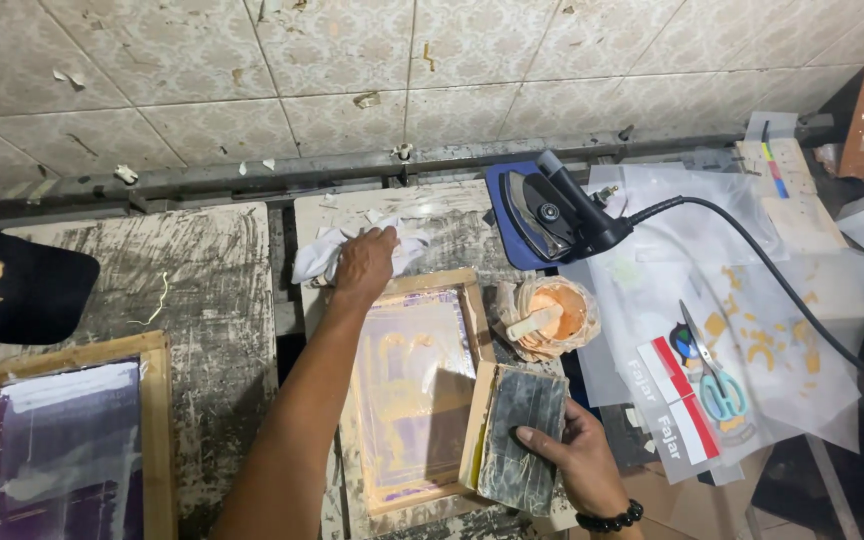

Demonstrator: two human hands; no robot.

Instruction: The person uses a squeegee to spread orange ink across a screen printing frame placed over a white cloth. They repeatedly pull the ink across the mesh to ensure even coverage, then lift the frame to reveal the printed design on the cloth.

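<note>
My left hand (364,262) reaches forward and presses on a crumpled white cloth (320,255) at the far end of a wooden printing screen frame (475,330). The frame lies flat on a stained board, its mesh purple with pale yellow marks. My right hand (572,452) grips a dark, ink-smeared squeegee (520,438) that rests on the frame's right edge, wooden handle toward the mesh. A beaded bracelet circles that wrist.
A small tub of orange ink with a stick (550,315) stands right of the frame. Behind it a blue-based iron (542,212) stands with its black cord trailing right. Scissors (714,375) lie on plastic sheets. A second screen frame (62,440) sits at lower left near a black cloth (12,285).
</note>
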